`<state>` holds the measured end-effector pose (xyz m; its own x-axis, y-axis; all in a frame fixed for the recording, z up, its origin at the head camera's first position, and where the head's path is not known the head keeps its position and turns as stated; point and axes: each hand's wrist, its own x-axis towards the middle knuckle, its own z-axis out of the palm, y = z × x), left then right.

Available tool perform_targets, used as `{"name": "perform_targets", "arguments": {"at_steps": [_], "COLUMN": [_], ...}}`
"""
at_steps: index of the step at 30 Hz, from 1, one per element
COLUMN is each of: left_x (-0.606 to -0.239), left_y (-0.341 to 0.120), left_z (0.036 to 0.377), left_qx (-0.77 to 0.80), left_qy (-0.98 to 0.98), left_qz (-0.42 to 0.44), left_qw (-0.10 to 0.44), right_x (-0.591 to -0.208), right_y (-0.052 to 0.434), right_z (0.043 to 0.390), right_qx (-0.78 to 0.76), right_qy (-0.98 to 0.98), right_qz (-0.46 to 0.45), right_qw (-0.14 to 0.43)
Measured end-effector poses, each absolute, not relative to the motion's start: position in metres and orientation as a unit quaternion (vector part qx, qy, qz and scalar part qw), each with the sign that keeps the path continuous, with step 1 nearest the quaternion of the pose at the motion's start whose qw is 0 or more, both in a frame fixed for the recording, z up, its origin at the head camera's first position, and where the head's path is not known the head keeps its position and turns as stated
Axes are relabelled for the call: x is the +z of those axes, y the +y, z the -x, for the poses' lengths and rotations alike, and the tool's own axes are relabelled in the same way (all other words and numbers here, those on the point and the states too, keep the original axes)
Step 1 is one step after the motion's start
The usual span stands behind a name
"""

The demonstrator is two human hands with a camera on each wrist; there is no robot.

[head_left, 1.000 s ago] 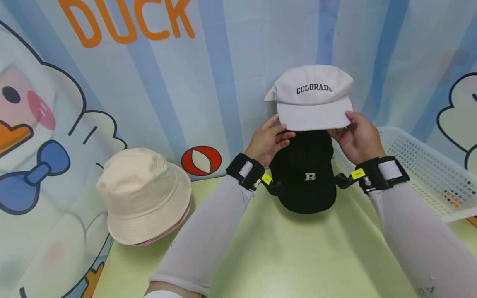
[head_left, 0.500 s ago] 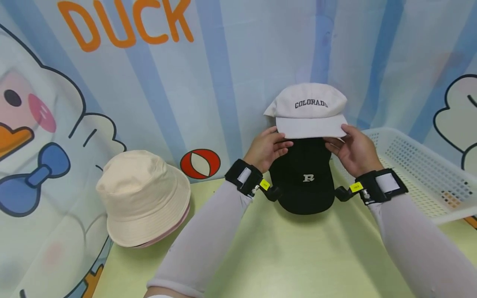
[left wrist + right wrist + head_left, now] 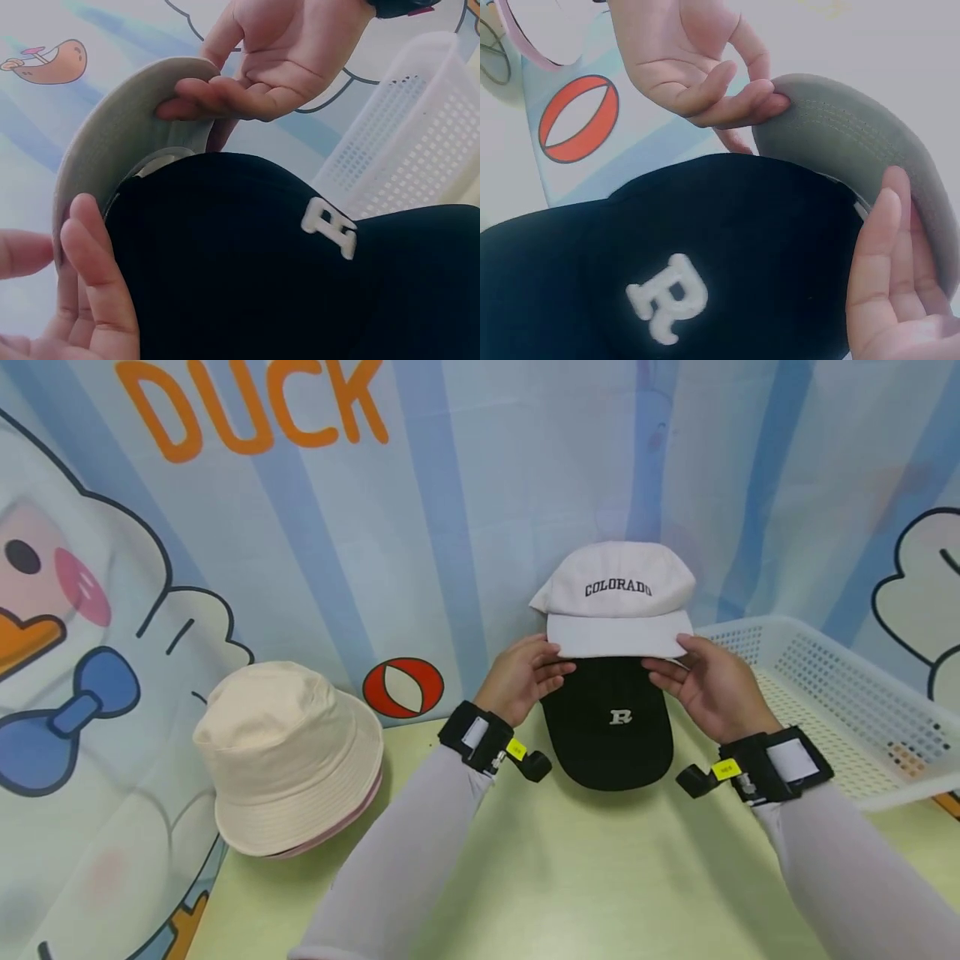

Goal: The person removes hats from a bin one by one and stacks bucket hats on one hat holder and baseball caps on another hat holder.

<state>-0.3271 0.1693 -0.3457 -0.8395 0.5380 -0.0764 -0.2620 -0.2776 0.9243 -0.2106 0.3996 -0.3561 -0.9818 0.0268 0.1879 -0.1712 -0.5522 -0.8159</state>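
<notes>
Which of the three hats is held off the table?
The white COLORADO baseball cap: both hands pinch its brim. The black R baseball cap under it and the cream bucket hat at left lie on the table.

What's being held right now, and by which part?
The white cap, by its brim: left hand pinches the brim's left edge, right hand the right edge. It sits over the black cap.

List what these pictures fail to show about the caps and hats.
- Black cap: its back, head view, hidden under the white cap.
- Pink hat: only a rim shows, head view, under the cream bucket hat.
- White cap's lettering: out of sight in both wrist views.
</notes>
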Motion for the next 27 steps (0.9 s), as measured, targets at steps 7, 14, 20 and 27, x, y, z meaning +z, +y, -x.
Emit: {"name": "perform_targets", "arguments": {"at_steps": [7, 14, 20, 27], "left_x": [-0.362, -0.376, -0.384, -0.392], "left_y": [0.159, 0.153, 0.15, 0.152], "left_z": [0.322, 0.317, 0.311, 0.306], "left_qx": [0.777, 0.769, 0.765, 0.751], "left_qy": [0.55, 0.55, 0.552, 0.573], "left_qz": [-0.162, -0.172, -0.169, -0.167], "left_qw": [0.262, 0.276, 0.287, 0.281], "right_x": [-0.368, -0.376, -0.386, -0.398], "right_y": [0.394, 0.391, 0.391, 0.388], "right_z": [0.204, 0.196, 0.191, 0.186], "right_qx": [0.866, 0.86, 0.847, 0.815], "right_qy": [-0.488, -0.499, -0.522, -0.57], "right_qz": [-0.095, -0.093, -0.085, -0.075], "right_qw": [0.058, 0.051, 0.059, 0.078]}}
